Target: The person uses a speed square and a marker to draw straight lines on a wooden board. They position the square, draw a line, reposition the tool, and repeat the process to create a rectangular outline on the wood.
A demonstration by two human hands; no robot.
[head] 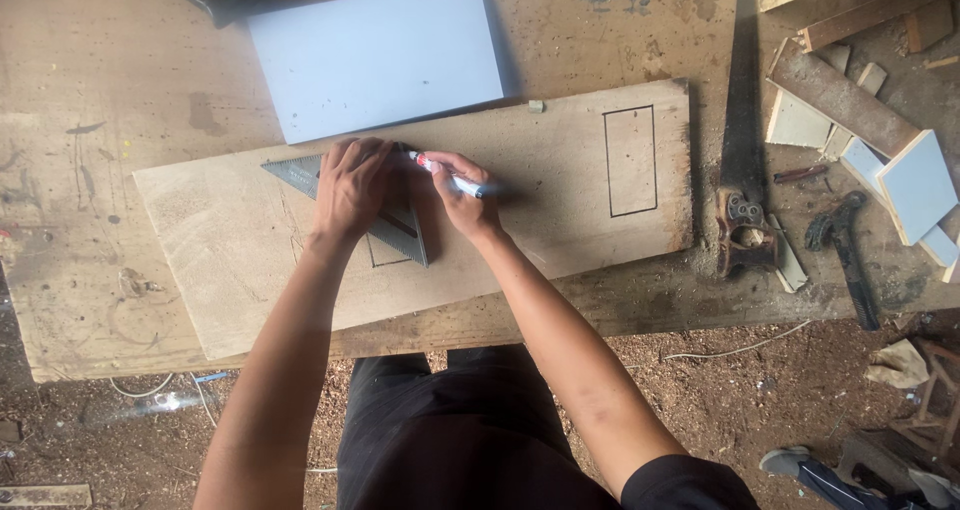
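A: Hands first. Left hand (350, 185)?

B: Flat and spread, fingers pressed down on the grey triangular square (385, 220), pinning it to the wooden board (230, 240). Not gripping, just holding it in place.

A: Right hand (462, 198)?

B: Fingers closed around a marker (452, 178) with a red band, tip at the square's edge near the board's middle.

A: Progress?

B: One rectangle outline (631, 161) is fully drawn at the board's right end. Under the square only a few lines (385, 260) show, part of a second outline, so that one looks unfinished. No cuts visible on the board.

A: Around it?

B: Board lies across the workbench (90, 90). Pale blue panel (378, 58) just beyond the hands, touching the board's far edge. Handsaw (742, 120) to the right, then wood and blue offcuts (915, 185). Sawdust floor below.
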